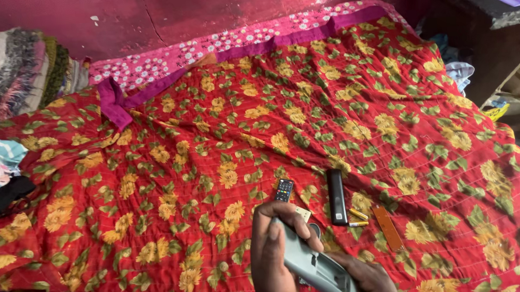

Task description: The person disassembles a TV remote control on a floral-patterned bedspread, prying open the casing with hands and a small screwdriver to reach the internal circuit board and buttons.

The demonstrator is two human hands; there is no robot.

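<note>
Your left hand (272,258) is wrapped around a grey remote (312,264) at the near edge of the scene, fingers curled over its far end; your right hand (370,278) cups the remote's near end from below, closed against it; the remote is tilted, raised above the bed. Under both hands lies the red quilt with yellow flowers (222,130) covering the bed. Just beyond your left hand a small black remote (284,189) rests on the quilt; to its right lies a longer black remote (337,197), and right of that two small yellow batteries (358,217) and a flat orange strip (388,227). Far left, folded cloths (11,72) are stacked against the wall.
</note>
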